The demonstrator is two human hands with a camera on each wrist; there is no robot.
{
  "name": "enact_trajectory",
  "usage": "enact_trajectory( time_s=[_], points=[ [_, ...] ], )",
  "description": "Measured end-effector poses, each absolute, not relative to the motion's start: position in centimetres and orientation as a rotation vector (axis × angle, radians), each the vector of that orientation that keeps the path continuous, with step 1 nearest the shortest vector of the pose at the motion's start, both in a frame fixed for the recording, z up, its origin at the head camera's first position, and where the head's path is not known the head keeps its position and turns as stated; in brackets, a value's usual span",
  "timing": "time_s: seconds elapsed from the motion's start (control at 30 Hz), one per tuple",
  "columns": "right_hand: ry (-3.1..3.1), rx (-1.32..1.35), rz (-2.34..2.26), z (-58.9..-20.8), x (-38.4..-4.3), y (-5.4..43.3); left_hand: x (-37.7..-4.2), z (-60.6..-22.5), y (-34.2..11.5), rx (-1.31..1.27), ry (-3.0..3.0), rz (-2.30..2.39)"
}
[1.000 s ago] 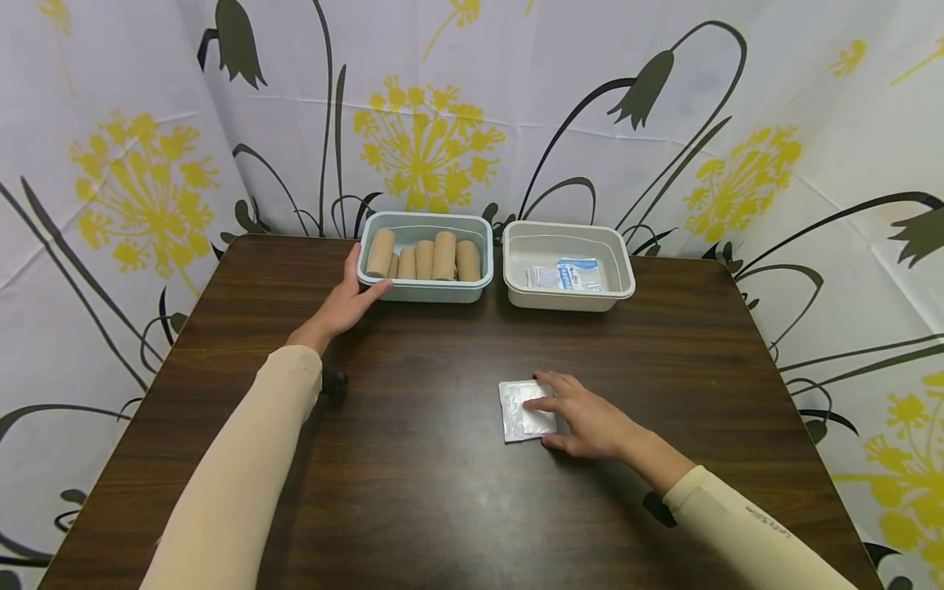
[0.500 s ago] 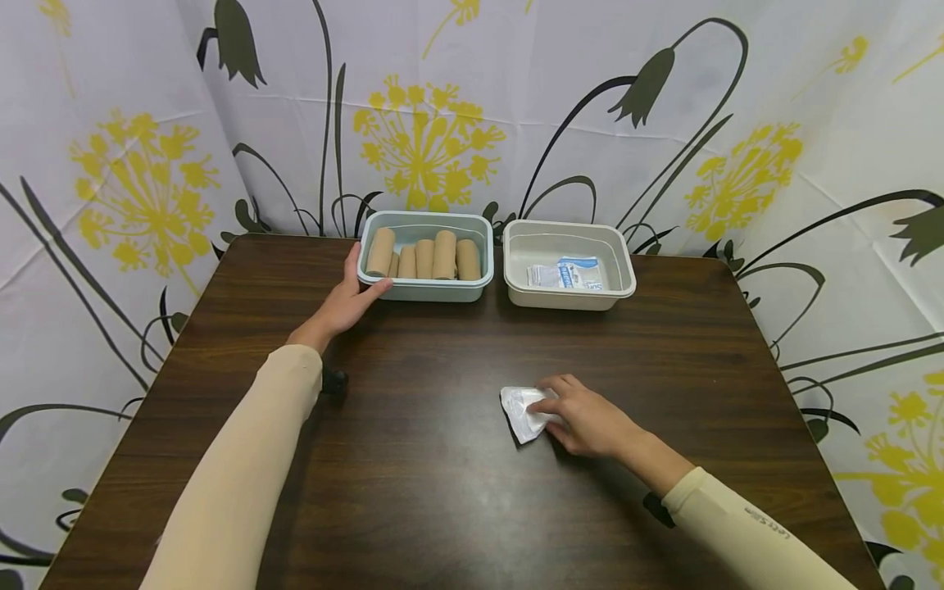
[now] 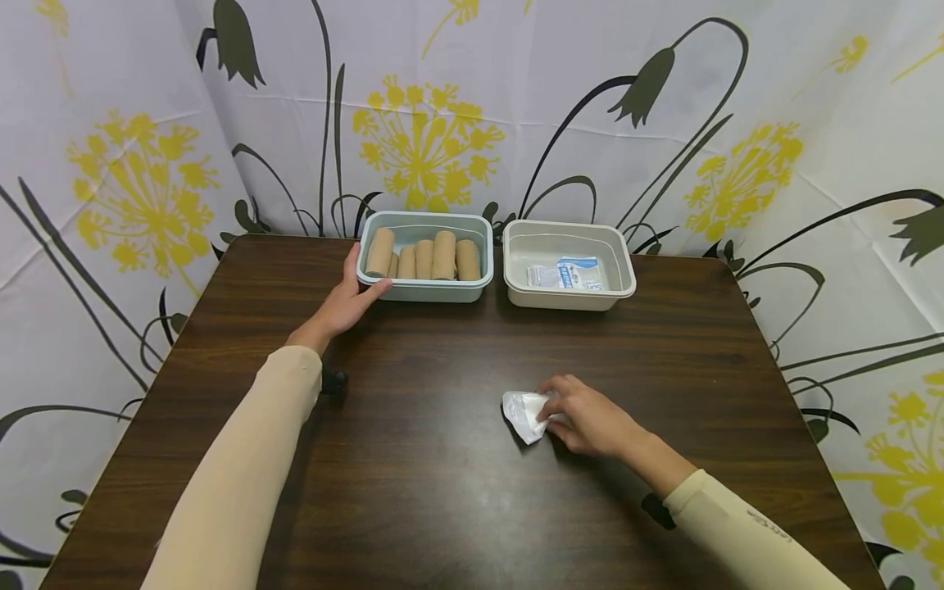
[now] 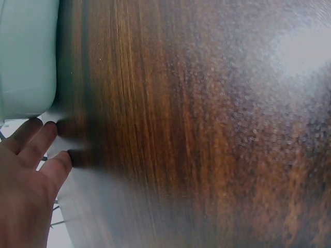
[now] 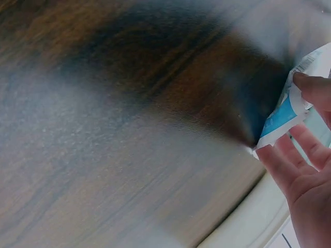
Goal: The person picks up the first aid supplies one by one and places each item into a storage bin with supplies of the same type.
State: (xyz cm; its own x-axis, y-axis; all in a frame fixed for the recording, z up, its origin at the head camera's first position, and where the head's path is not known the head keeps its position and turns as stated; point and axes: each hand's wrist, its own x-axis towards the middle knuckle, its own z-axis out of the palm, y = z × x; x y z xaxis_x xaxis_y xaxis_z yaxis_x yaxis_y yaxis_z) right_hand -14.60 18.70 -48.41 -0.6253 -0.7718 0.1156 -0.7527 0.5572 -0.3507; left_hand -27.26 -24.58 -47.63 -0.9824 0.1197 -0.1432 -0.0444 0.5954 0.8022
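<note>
A small silvery-white packet point(image 3: 522, 415) is pinched between the thumb and fingers of my right hand point(image 3: 586, 418). It bends and tilts up from the table, and the right wrist view shows a blue patch on its underside point(image 5: 282, 118). My left hand point(image 3: 341, 305) rests at the near left corner of a light blue bin point(image 3: 428, 291), thumb at the front rim and extended fingers along the left side. Several brown cardboard tubes point(image 3: 444, 256) lie in that bin. In the left wrist view, fingers point(image 4: 39, 142) touch or nearly touch the bin's lower edge point(image 4: 31, 77).
To the right of the blue bin stands a beige bin point(image 3: 564, 300) holding blue-and-white packets point(image 3: 578, 274). Both stand near the back edge of the dark wooden table point(image 3: 413, 492). A flower-patterned curtain point(image 3: 280, 106) hangs behind and at the sides.
The packet lay flat under my right hand's spread fingers. Now those fingers have closed in on it, and it is bent and lifted from the table. My left hand has stayed put.
</note>
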Motion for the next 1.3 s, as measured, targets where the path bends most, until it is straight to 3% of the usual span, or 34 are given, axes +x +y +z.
enact_trajectory(
  time_s=[0.47, 0.87, 1.3],
  points=[
    [2.846, -1.292, -0.730, -44.7, -17.3, 19.1, -27.0, -47.4, -24.5, 0.066, 2.638, 1.346],
    [3.045, -1.113, -0.747, -41.6, -23.3, 20.9, -27.2, -47.7, -24.6, 0.080, 2.646, 1.347],
    [3.121, -0.853, -0.470, -40.5, -28.5, 22.0, -27.0, -47.4, -24.4, 0.078, 2.649, 1.348]
  ],
)
